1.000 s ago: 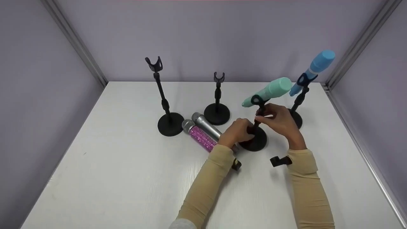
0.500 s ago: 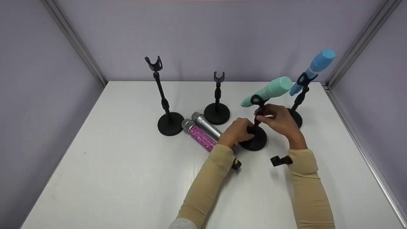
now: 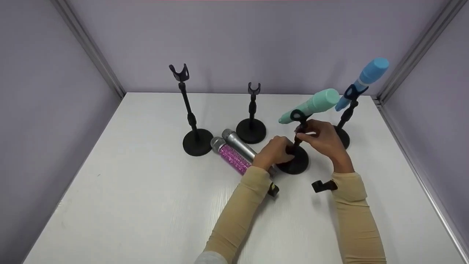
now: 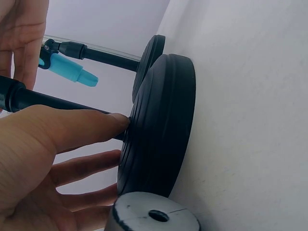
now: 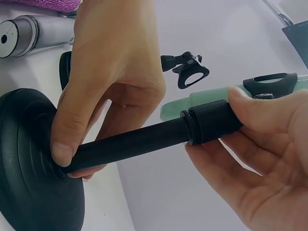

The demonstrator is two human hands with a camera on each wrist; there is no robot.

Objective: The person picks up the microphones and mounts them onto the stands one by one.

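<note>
A black microphone stand (image 3: 293, 165) bears a mint-green microphone (image 3: 316, 102), tilted in its clip. Low on this stand's pole, my left hand (image 3: 275, 152) pinches it between thumb and fingers, right at the round base (image 4: 159, 120). Higher up, my right hand (image 3: 322, 139) grips the thick collar (image 5: 214, 120) below the clip, as the right wrist view shows. Beside my left hand lie a silver microphone (image 3: 240, 145) and a pink glittery microphone (image 3: 232, 158), their lower ends partly hidden by that hand and sleeve.
At the right back, another stand (image 3: 344, 124) carries a blue microphone (image 3: 372, 71). Two stands with nothing in their clips stand further left: a taller one (image 3: 196, 141) and a shorter one (image 3: 251, 130). Grey-lilac walls (image 3: 234, 44) bound the white table (image 3: 128, 190) at the back and sides.
Both hands keep the same hold on the stand, and the microphones stay where they were. Only a slight shift of the head view shows.
</note>
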